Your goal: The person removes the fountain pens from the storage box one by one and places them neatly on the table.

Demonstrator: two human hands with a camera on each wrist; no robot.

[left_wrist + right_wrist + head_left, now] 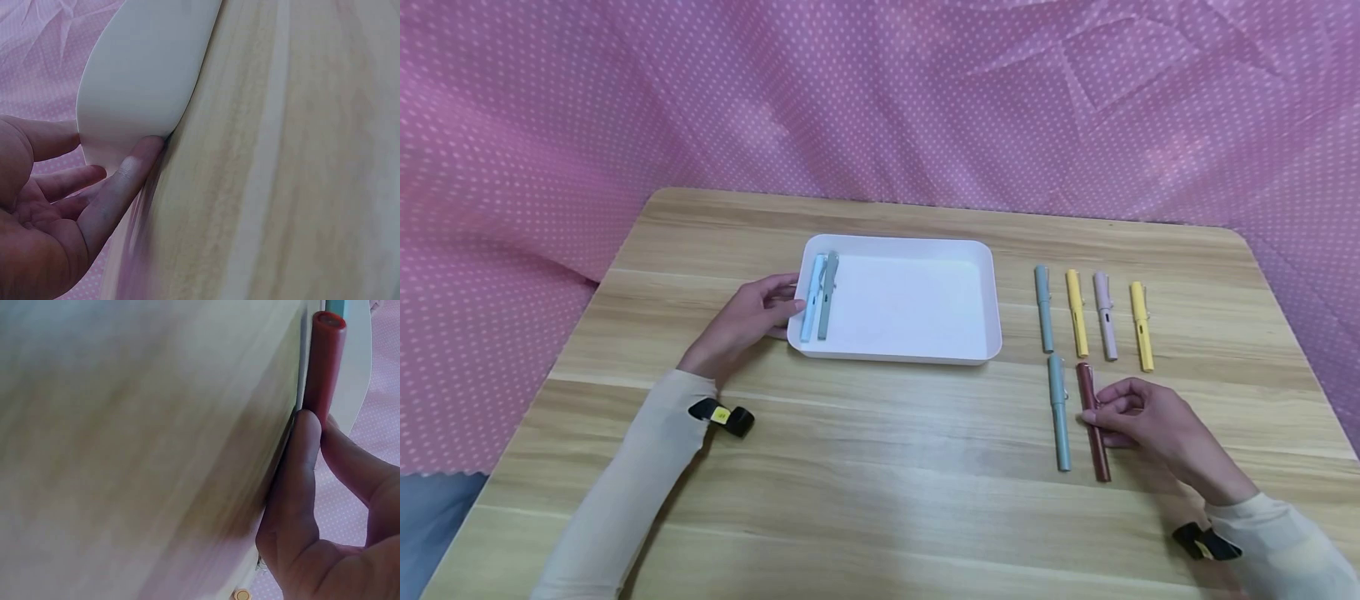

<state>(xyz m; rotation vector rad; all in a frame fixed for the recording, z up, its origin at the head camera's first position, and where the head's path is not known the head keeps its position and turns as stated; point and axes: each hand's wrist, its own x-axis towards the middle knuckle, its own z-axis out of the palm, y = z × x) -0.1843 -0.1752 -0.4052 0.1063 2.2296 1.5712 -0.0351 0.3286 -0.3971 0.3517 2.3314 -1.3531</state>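
Observation:
My left hand holds the left edge of a white tray, its fingertips against the tray's wall in the left wrist view. Inside the tray, along its left side, lie a light blue pen and a grey-green pen. Over on the right, my right hand pinches a dark red pen around its middle between thumb and fingers. Just left of that pen lies a blue-green pen. Whether the red pen is lifted off the table cannot be told.
Behind the red pen is a row with another blue-green pen, a yellow pen, a lilac pen and a second yellow pen. All rest on a wooden table. A pink dotted cloth hangs behind it.

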